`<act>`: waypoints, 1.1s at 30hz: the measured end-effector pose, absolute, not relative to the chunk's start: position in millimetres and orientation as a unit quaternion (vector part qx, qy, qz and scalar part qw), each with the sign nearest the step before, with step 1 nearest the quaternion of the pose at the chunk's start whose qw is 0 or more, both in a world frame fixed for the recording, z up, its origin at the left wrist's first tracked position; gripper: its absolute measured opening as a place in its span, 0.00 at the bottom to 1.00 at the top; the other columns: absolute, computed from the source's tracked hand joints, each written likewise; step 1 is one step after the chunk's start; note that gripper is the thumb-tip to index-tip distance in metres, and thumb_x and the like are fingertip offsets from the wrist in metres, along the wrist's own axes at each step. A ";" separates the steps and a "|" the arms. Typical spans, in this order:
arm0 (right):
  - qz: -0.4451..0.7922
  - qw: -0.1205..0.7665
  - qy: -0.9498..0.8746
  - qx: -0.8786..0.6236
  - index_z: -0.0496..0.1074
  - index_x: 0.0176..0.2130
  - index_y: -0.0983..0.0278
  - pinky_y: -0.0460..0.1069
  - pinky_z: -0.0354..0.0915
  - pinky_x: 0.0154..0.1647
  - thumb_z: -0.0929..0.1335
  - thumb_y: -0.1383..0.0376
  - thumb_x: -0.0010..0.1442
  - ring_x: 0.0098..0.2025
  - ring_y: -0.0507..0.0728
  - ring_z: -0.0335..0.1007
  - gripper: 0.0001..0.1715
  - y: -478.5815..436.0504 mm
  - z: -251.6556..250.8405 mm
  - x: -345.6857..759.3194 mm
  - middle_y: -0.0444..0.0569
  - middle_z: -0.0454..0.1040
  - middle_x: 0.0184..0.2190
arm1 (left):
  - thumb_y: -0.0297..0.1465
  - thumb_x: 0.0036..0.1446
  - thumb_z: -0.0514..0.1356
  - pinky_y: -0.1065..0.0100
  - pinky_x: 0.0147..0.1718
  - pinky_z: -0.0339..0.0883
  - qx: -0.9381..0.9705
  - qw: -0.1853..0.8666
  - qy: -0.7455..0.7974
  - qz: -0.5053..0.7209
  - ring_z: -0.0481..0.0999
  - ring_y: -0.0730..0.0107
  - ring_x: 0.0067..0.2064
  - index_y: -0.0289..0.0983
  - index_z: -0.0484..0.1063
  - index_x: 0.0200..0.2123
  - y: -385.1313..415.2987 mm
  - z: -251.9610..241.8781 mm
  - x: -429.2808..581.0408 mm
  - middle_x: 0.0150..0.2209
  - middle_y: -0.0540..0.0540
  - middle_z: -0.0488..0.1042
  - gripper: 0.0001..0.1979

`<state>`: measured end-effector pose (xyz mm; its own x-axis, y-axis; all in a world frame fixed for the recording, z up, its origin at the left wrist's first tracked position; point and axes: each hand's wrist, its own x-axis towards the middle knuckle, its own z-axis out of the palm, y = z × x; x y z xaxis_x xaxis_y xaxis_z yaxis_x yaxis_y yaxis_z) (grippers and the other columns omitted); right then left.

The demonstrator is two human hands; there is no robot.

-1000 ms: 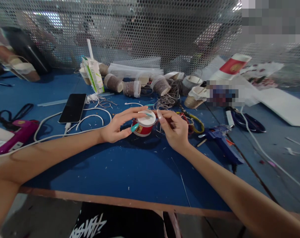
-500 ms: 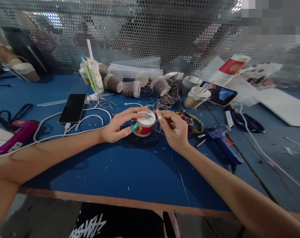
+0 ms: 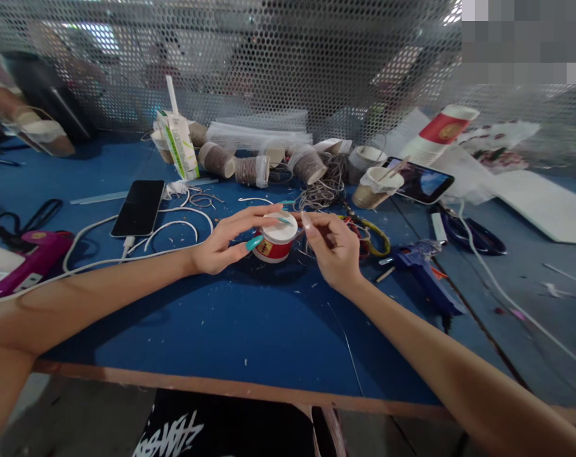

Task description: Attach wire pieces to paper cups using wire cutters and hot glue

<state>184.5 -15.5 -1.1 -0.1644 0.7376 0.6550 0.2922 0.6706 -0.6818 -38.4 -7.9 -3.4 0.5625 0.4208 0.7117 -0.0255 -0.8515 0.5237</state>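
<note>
A short red and white paper cup [image 3: 273, 249] sits on the blue table with its white round face up. My left hand [image 3: 224, 241] holds it, fingers laid over the top and the teal-nailed thumb against its near left side. Close to the cup's right side, my right hand [image 3: 334, 244] is closed in a pinch, thumb against forefinger. Whatever lies between those fingertips is too small to make out. Behind the hands lies a tangle of grey-brown cord [image 3: 333, 181].
Cord-wrapped cups [image 3: 252, 171] lie along the back by a perforated metal screen [image 3: 250, 57]. At left are a phone [image 3: 138, 208] and magenta glue gun [image 3: 45, 254]. To the right are yellow-handled scissors [image 3: 377, 240], a blue glue gun [image 3: 425, 273] and another phone [image 3: 424, 181].
My left thumb has shifted slightly on the cup's side. Both hands otherwise stay in nearly the same place, and the cup has not visibly moved on the table.
</note>
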 end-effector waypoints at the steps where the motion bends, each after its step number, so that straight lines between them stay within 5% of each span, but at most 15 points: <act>1: 0.225 0.546 -0.733 -0.338 0.69 0.34 0.60 0.52 0.71 0.40 0.65 0.58 0.62 0.42 0.55 0.75 0.09 -15.4 -1.7 185.3 0.49 0.78 0.40 | 0.40 0.62 0.49 0.48 0.62 0.55 0.848 0.251 0.112 0.453 0.59 0.52 0.64 0.38 0.63 0.59 -7.6 -3.4 -38.6 0.62 0.37 0.62 0.24; 5: 0.316 0.535 -0.737 -0.265 0.64 0.37 0.59 0.58 0.69 0.51 0.68 0.53 0.57 0.51 0.59 0.73 0.15 -13.3 -2.1 190.2 0.52 0.76 0.46 | 0.45 0.60 0.51 0.44 0.62 0.53 0.846 0.274 0.101 0.446 0.58 0.49 0.65 0.40 0.61 0.60 -6.0 -4.5 -39.7 0.63 0.38 0.60 0.28; 9: 0.331 0.510 -0.753 -0.252 0.61 0.36 0.59 0.58 0.70 0.52 0.76 0.52 0.44 0.52 0.61 0.72 0.28 -9.9 -1.0 193.6 0.54 0.76 0.46 | 0.40 0.54 0.61 0.45 0.62 0.53 0.850 0.283 0.130 0.424 0.54 0.48 0.66 0.40 0.55 0.63 -4.9 -9.1 -38.9 0.65 0.35 0.55 0.35; 13: 0.327 0.517 -0.744 -0.269 0.59 0.35 0.58 0.56 0.71 0.49 0.76 0.56 0.47 0.51 0.59 0.73 0.25 -8.9 -1.6 192.7 0.52 0.77 0.44 | 0.36 0.48 0.67 0.50 0.59 0.60 0.836 0.292 0.178 0.429 0.58 0.48 0.64 0.40 0.51 0.63 -4.9 -15.3 -34.8 0.63 0.33 0.55 0.42; 21: 0.321 0.528 -0.736 -0.279 0.60 0.33 0.59 0.55 0.73 0.47 0.75 0.53 0.49 0.50 0.60 0.74 0.23 -9.0 -2.5 191.5 0.50 0.78 0.39 | 0.33 0.49 0.66 0.53 0.57 0.65 0.835 0.279 0.194 0.433 0.62 0.51 0.62 0.39 0.53 0.61 -4.8 -16.2 -33.0 0.60 0.33 0.58 0.38; 33: 0.327 0.522 -0.734 -0.287 0.60 0.32 0.59 0.57 0.73 0.48 0.74 0.53 0.49 0.50 0.60 0.74 0.22 -9.4 -2.4 191.9 0.51 0.78 0.40 | 0.36 0.52 0.64 0.53 0.59 0.62 0.820 0.340 0.167 0.430 0.60 0.51 0.63 0.39 0.53 0.62 -5.3 -15.2 -35.9 0.63 0.35 0.56 0.36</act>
